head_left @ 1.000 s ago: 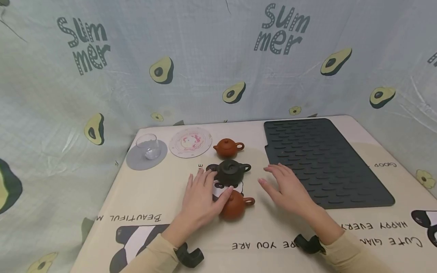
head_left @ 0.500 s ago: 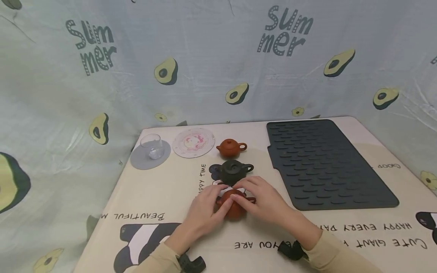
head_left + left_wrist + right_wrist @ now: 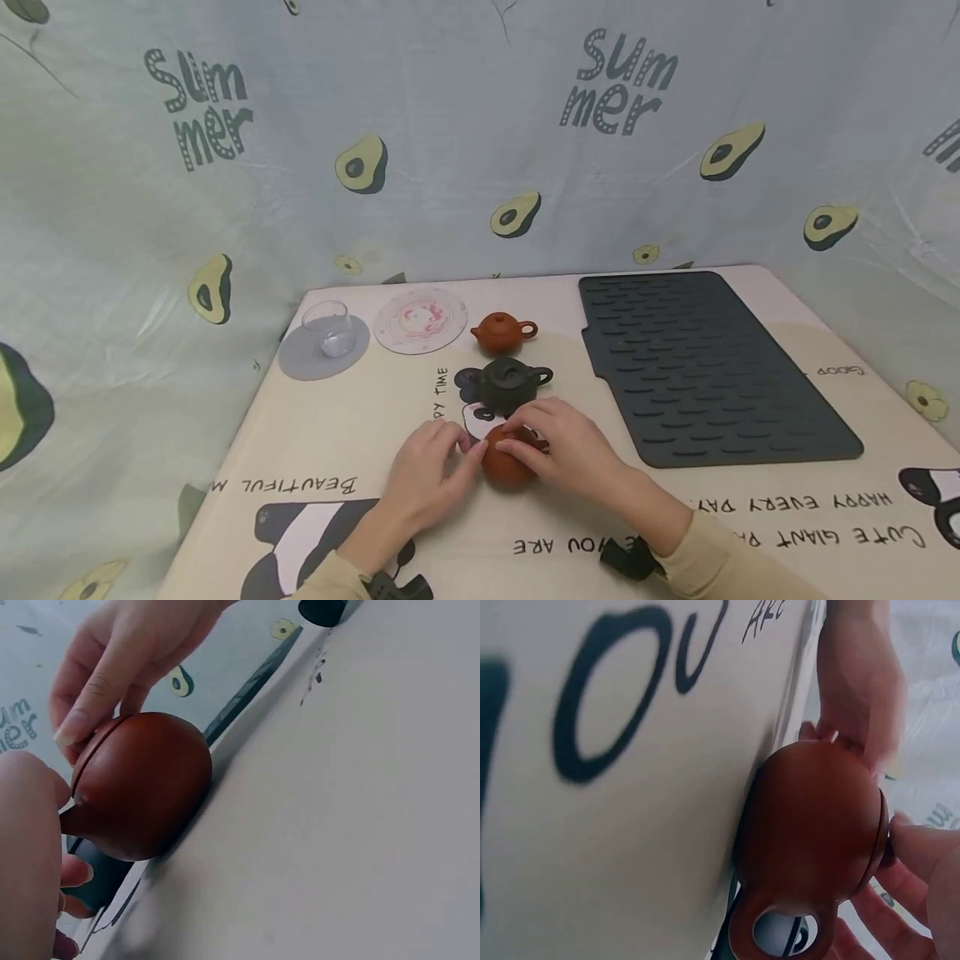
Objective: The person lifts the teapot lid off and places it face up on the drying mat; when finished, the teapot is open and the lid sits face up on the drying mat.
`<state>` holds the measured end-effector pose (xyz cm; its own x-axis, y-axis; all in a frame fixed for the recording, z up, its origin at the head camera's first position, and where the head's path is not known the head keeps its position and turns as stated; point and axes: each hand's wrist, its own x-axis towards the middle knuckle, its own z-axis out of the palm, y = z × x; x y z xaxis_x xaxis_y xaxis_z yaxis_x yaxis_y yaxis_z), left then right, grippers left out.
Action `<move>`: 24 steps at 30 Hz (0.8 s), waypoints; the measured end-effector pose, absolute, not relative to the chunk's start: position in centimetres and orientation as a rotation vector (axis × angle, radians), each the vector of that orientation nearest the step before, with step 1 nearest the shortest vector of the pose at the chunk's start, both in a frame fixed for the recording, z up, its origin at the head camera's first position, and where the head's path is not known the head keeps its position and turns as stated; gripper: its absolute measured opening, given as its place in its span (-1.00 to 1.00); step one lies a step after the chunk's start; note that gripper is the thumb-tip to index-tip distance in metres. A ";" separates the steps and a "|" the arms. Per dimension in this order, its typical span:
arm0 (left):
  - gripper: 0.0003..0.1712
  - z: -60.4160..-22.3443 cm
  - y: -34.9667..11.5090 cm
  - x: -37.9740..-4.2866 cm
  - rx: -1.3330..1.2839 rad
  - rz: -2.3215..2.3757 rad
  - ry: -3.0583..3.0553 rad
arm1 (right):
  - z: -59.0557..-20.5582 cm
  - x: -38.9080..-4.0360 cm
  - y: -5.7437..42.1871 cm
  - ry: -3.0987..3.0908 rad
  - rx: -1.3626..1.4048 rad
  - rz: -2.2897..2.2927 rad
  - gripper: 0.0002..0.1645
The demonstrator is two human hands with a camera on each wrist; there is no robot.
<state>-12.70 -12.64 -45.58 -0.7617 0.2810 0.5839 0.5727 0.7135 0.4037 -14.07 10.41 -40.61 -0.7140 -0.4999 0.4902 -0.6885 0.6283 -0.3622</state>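
Observation:
A reddish-brown clay teapot (image 3: 504, 475) stands on the table nearest to me, its lid on. My right hand (image 3: 573, 450) reaches over it from the right, thumb and fingers pinching the knob (image 3: 889, 855) of the lid. At the left side of the pot, my left hand (image 3: 423, 475) has its thumb and curled fingers at the short spout (image 3: 73, 821), whose tip they hide. The round handle (image 3: 742, 930) points right, partly covered by the right hand in the head view. Just behind stands a black teapot (image 3: 506, 383).
A smaller brown teapot (image 3: 498, 333) stands farther back. At back left are a clear glass (image 3: 330, 321) on a grey round mat (image 3: 296, 367) and a pink-white round mat (image 3: 420, 321). A dark ridged mat (image 3: 697, 375) lies to the right.
My right hand has come in from the right to the near teapot's lid. My left hand has shifted from over the pot to its left side, fingers now curled.

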 end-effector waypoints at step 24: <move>-0.59 -45.5 -11.5 -11.9 -0.565 -0.807 -2.449 | -39.2 -13.4 8.7 -2.733 0.739 0.296 -0.42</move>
<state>-11.89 -11.46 -45.50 -0.7909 0.2255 0.5688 0.5194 0.7389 0.4293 -13.39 8.66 -39.18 -0.8249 -0.4576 0.3317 -0.5181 0.8468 -0.1202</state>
